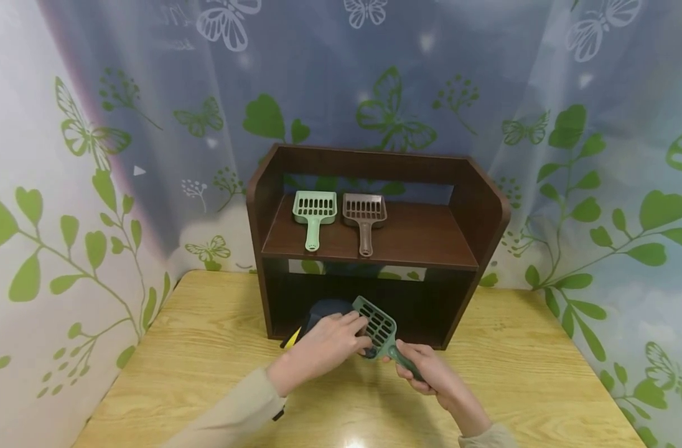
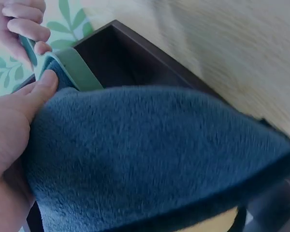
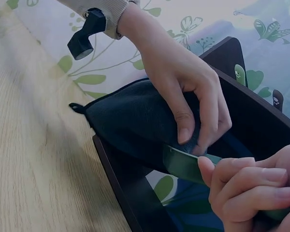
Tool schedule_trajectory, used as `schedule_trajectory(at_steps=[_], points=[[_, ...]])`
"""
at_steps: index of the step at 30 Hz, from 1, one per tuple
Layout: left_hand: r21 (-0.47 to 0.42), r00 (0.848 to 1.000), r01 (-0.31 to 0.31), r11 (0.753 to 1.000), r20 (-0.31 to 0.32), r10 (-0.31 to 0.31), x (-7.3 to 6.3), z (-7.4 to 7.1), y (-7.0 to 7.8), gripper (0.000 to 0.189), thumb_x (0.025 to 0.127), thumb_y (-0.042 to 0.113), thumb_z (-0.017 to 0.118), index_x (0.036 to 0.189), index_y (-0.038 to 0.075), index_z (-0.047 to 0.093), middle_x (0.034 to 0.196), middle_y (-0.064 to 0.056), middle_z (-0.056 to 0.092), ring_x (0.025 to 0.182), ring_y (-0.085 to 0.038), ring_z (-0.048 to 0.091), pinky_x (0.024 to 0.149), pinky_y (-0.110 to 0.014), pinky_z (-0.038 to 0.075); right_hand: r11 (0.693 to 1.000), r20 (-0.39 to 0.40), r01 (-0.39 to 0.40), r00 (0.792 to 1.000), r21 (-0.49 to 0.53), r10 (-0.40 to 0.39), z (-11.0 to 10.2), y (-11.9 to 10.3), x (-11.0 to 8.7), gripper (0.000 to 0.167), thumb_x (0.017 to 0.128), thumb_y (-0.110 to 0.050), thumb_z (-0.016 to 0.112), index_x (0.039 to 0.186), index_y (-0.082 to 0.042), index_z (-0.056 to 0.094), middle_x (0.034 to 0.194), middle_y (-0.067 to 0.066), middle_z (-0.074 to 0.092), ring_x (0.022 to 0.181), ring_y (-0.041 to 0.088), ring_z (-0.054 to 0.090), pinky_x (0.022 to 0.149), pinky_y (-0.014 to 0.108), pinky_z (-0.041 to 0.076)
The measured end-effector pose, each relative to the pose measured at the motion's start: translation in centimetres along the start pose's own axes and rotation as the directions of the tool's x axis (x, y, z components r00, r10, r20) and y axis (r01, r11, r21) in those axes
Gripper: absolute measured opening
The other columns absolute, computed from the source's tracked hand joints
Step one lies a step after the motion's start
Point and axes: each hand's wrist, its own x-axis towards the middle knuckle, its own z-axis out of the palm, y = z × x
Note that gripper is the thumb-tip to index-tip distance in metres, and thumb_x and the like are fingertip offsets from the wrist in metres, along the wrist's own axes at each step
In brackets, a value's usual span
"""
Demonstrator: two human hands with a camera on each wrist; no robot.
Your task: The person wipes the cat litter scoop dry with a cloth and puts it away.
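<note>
A dark green slotted litter scoop point(image 1: 381, 325) is tilted in front of the shelf unit's lower compartment. My right hand point(image 1: 430, 371) grips it by the handle. The left hand point(image 1: 331, 341) holds a dark blue plush cloth point(image 2: 140, 150) against the scoop's head, thumb on the near side in the left wrist view. From that hand the cloth hangs out to the left, with a hanging loop point(image 3: 77, 108) at its corner in the right wrist view. Part of the scoop's head is covered by the cloth and the left fingers.
A dark brown two-tier shelf unit point(image 1: 425, 233) stands on the wood-grain table point(image 1: 206, 330). On its upper board lie a light green scoop point(image 1: 313, 231) and a brown scoop point(image 1: 366, 235), side by side. Behind hangs a curtain point(image 1: 318, 74) printed with leaves and butterflies.
</note>
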Motion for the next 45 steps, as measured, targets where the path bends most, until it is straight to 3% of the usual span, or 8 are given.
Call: schedule_trajectory(at_steps=[9, 14, 17, 25, 34, 37, 40, 45], points=[[0.076, 0.989, 0.089, 0.993, -0.126, -0.079, -1.2, 0.6, -2.1, 0.011, 0.091, 0.034, 0.073, 0.100, 0.028, 0.077, 0.102, 0.003, 0.065, 0.091, -0.013, 0.058, 0.071, -0.024, 0.048, 1.000, -0.008, 0.003, 1.000, 0.011, -0.003, -0.8, 0.6, -0.7, 0.059, 0.110, -0.044, 0.038, 0.123, 0.009, 0.062, 0.065, -0.008, 0.041, 0.040, -0.001, 0.025, 0.039, 0.016, 0.025], [-0.073, 0.962, 0.183, 0.980, -0.194, -0.194, -1.7, 1.4, -3.5, 0.010, 0.094, 0.029, 0.072, 0.103, 0.026, 0.075, 0.098, 0.003, 0.062, 0.085, -0.012, 0.057, 0.066, -0.023, 0.049, 0.999, -0.010, -0.012, 1.000, 0.043, 0.012, -1.1, 0.8, -1.1, 0.058, 0.110, -0.045, 0.038, 0.122, 0.007, 0.061, 0.064, -0.008, 0.041, 0.040, -0.001, 0.027, 0.039, 0.017, 0.026], [-0.230, 0.926, 0.291, 0.929, -0.175, -0.334, -1.9, 1.4, -3.8, 0.013, 0.098, 0.031, 0.068, 0.108, 0.026, 0.074, 0.097, 0.004, 0.061, 0.084, -0.011, 0.058, 0.065, -0.024, 0.051, 0.996, -0.007, -0.012, 1.000, 0.093, 0.012, -1.3, 0.9, -1.3, 0.056, 0.110, -0.046, 0.037, 0.121, 0.003, 0.061, 0.064, -0.009, 0.042, 0.040, -0.001, 0.028, 0.040, 0.017, 0.027], [-0.559, 0.778, 0.490, 0.669, -0.066, -0.624, -1.8, 1.6, -2.9, 0.015, 0.102, 0.030, 0.063, 0.113, 0.025, 0.070, 0.094, 0.005, 0.065, 0.069, -0.010, 0.057, 0.060, -0.027, 0.047, 0.982, -0.021, 0.044, 0.999, 0.182, -0.041, -0.9, 0.6, -1.2, 0.050, 0.110, -0.046, 0.036, 0.118, -0.003, 0.062, 0.063, -0.008, 0.043, 0.039, -0.001, 0.030, 0.041, 0.020, 0.025], [-0.870, 0.640, 0.477, 0.120, 0.251, -0.726, -1.4, 2.4, -2.5, 0.020, 0.104, 0.028, 0.060, 0.118, 0.018, 0.070, 0.109, -0.002, 0.071, 0.091, -0.016, 0.064, 0.083, -0.038, 0.049, 0.967, -0.020, 0.087, 0.996, 0.238, -0.085, 0.3, 0.6, -0.4, 0.045, 0.111, -0.043, 0.034, 0.112, -0.007, 0.061, 0.064, -0.008, 0.043, 0.040, -0.002, 0.030, 0.041, 0.019, 0.024], [-0.890, 0.610, 0.456, -0.019, 0.328, -0.722, -1.2, 2.4, -2.6, 0.022, 0.104, 0.025, 0.059, 0.119, 0.013, 0.070, 0.109, -0.005, 0.071, 0.091, -0.016, 0.062, 0.085, -0.037, 0.047, 0.968, 0.031, 0.065, 0.997, 0.244, -0.075, 0.7, 0.7, -0.1, 0.044, 0.112, -0.042, 0.033, 0.109, -0.007, 0.061, 0.063, -0.009, 0.042, 0.040, -0.002, 0.029, 0.041, 0.019, 0.022], [-0.892, 0.598, 0.442, -0.095, 0.372, -0.710, -1.0, 2.4, -3.0, 0.023, 0.104, 0.023, 0.059, 0.120, 0.010, 0.069, 0.108, -0.007, 0.070, 0.091, -0.015, 0.062, 0.085, -0.034, 0.047, 0.970, 0.073, 0.029, 0.996, 0.240, -0.047, 1.0, 1.0, 0.0, 0.045, 0.112, -0.042, 0.033, 0.106, -0.007, 0.061, 0.062, -0.009, 0.040, 0.039, -0.002, 0.028, 0.040, 0.019, 0.022], [-0.892, 0.609, 0.434, -0.129, 0.396, -0.687, -0.6, 2.6, -3.7, 0.027, 0.104, 0.025, 0.059, 0.122, 0.007, 0.067, 0.108, -0.008, 0.069, 0.091, -0.015, 0.062, 0.084, -0.033, 0.048, 0.980, 0.107, -0.007, 0.994, 0.200, -0.015, 1.5, 1.4, 0.0, 0.046, 0.111, -0.043, 0.034, 0.106, -0.005, 0.061, 0.062, -0.009, 0.039, 0.041, -0.003, 0.029, 0.040, 0.016, 0.024]])
